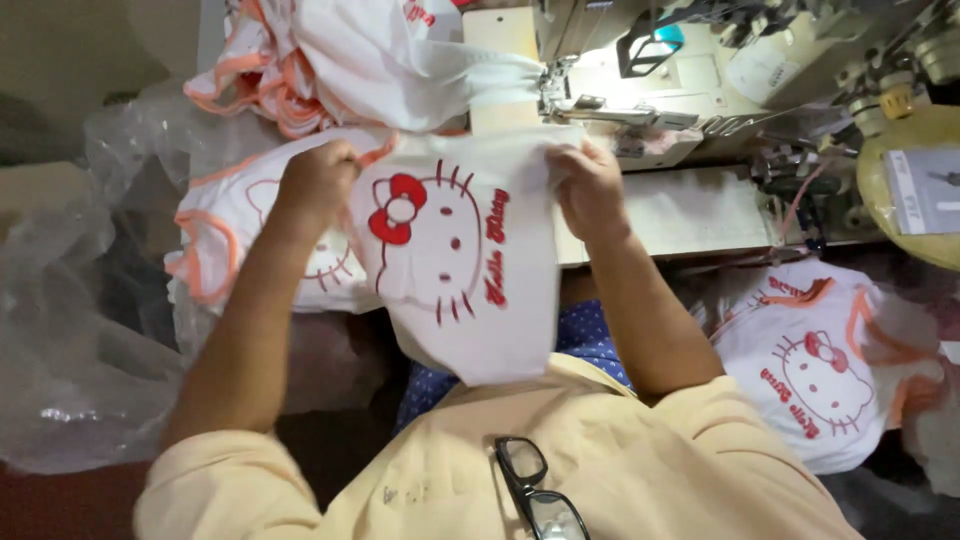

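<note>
The left hand (318, 178) has its fingers curled behind the white shirt piece (455, 270), so they cannot be seen; the right hand (588, 185) tucks its fingers (562, 160) partly under the cloth's upper edge. The sewing machine (640, 70) runs off the top of the view, and its needle is too small and cluttered to make out. The glasses (535, 495) hanging at the collar are cut by the bottom edge. The table (690, 210) is mostly buried under cloth at its left end. The plastic sheet (70, 330) on the left blurs away.
</note>
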